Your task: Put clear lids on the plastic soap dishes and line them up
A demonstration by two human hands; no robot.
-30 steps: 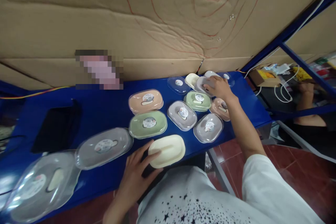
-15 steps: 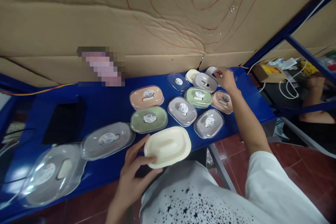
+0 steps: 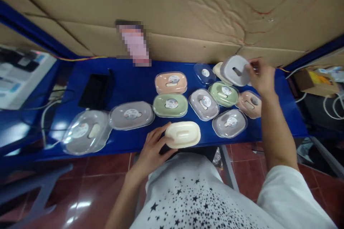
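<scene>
My left hand (image 3: pixel 153 148) grips the left end of a cream oval soap dish (image 3: pixel 188 136), thumb below and fingers over the rim, at the table's front edge. At the back right, my right hand (image 3: pixel 262 77) pinches the right edge of a grey oval tray (image 3: pixel 228 69) with a slot in its middle, raised and tilted. Behind that tray a cream oval piece (image 3: pixel 218 68) partly shows. Beside it lies a clear lid (image 3: pixel 204 74) with a round label. Nearest the right forearm is a peach soap box (image 3: pixel 249 105), partly covered by it.
Several lidded soap boxes stand on the blue table (image 3: pixel 134 82), among them a green one (image 3: pixel 176 110), a peach one (image 3: pixel 163 85) and grey ones. A dark flat device (image 3: pixel 93 91) lies at the left. Cardboard (image 3: pixel 88 14) walls the back; a small carton (image 3: pixel 317 82) stands at right.
My right hand has taken hold of the grey slotted tray and lifted it from the back right. The left hand still holds the cream dish. The view has shifted.
</scene>
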